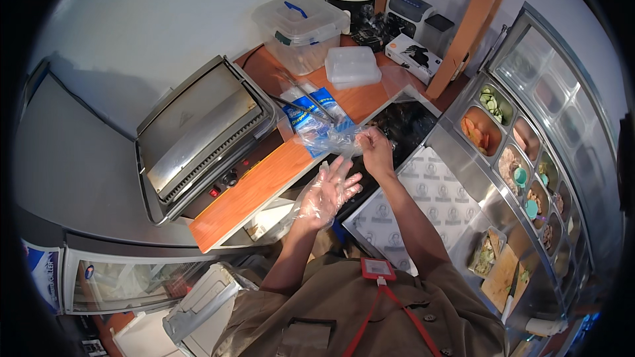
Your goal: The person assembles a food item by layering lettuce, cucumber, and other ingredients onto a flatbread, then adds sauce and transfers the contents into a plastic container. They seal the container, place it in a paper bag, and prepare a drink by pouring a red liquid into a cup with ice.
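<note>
Clear plastic glove, loose and wrinkled, sits on the left hand in the head view, near the middle of the picture. That hand is spread with its palm up, grasping nothing. At its one o'clock, the right hand looks bare and pinches a crumpled clear film, which hangs toward nine o'clock just above the left fingertips; whether this is a second glove, I cannot tell. With the left hand as the dial's centre, a blue packet lies at twelve on the orange surface, metal tongs across it. Farther out at twelve stands a lidded clear bin, with a flat translucent box beside it. A contact grill occupies ten o'clock, patterned paper three o'clock; at four, a knife rests on a cutting board
</note>
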Demonstrator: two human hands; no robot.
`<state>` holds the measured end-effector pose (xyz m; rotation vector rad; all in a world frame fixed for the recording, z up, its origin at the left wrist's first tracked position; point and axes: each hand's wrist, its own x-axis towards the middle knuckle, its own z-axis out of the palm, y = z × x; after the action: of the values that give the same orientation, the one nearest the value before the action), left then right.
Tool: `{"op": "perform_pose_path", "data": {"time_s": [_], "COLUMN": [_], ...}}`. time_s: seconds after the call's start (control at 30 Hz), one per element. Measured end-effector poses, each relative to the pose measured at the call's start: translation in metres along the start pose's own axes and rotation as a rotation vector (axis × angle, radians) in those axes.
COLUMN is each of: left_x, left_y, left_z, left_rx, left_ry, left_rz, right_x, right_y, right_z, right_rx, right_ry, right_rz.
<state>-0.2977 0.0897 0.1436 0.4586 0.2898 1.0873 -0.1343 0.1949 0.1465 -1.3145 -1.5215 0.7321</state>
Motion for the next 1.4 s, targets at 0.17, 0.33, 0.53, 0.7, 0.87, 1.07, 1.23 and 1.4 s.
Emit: {"op": "perform_pose_path", "data": {"time_s": [0.17, 0.33, 0.53, 0.7, 0.87, 1.07, 1.23, 1.4], "left_x": [-0.027, -0.071, -0.036, 0.01, 0.112, 0.151, 0.16, 0.188], "left_y": [-0.01, -0.002, 0.011, 0.016, 0.048, 0.072, 0.084, 0.111], "left_z": [0.017, 0.046, 0.029, 0.024, -0.008, -0.055, -0.042, -0.054], "left_rx": [0.239, 0.593, 0.84, 1.622, 2.204, 2.167, 1.778, 1.954], "left_ry": [0.064, 0.014, 0.563, 0.553, 0.558, 0.835, 0.633, 0.534], "left_rz": [0.11, 0.149, 0.626, 1.102, 0.593, 0.219, 0.676, 0.222], "right_x": [0.008, 0.032, 0.12, 0.191, 0.18, 0.157, 0.127, 0.125], "right_y": [0.013, 0.015, -0.042, -0.083, -0.062, -0.034, -0.013, -0.001], "right_z": [0.001, -0.012, -0.003, 0.053, 0.088, 0.08, 0.061, 0.023], "right_rx": [-0.068, 0.013, 0.169, 0.156, -0.311, -0.631, -0.721, -0.463], "right_ry": [0.13, 0.199, 0.151, 0.222, -0.336, -0.574, -0.222, -0.604], "right_rz": [-0.096, -0.075, -0.311, -0.551, -0.394, -0.235, -0.704, -0.381]}}
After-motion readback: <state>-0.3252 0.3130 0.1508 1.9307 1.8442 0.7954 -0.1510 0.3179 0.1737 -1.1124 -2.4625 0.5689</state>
